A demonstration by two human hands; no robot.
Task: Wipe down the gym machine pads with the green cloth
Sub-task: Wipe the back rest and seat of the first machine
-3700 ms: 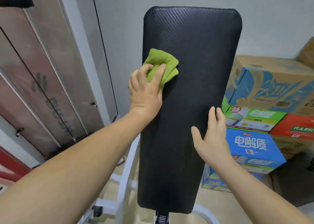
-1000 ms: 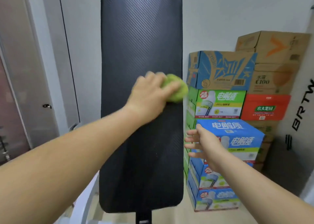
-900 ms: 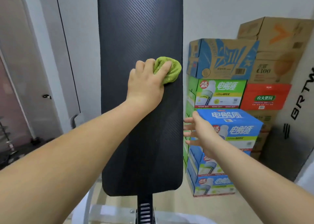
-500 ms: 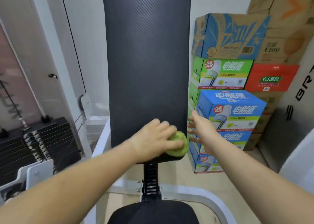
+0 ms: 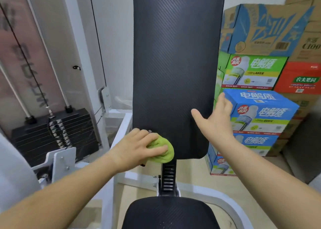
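A tall black back pad (image 5: 175, 64) stands upright in front of me. My left hand (image 5: 137, 147) presses a bunched green cloth (image 5: 162, 150) against the pad's lower left corner, fingers laid over the cloth. My right hand (image 5: 215, 119) is at the pad's right edge with the thumb spread across the front face; the fingers reach toward the pad's side. A black seat pad (image 5: 170, 213) shows at the bottom, below a black notched post (image 5: 167, 176).
A black weight stack (image 5: 52, 133) with cable and guide rods stands at the left inside the white machine frame (image 5: 119, 129). Stacked drink cartons (image 5: 257, 90) fill the right side next to the pad. Beige floor lies beneath.
My left hand has slid the cloth from the pad's lower right corner to its lower left. My right hand has moved up onto the pad's right edge. The view has tilted slightly down.
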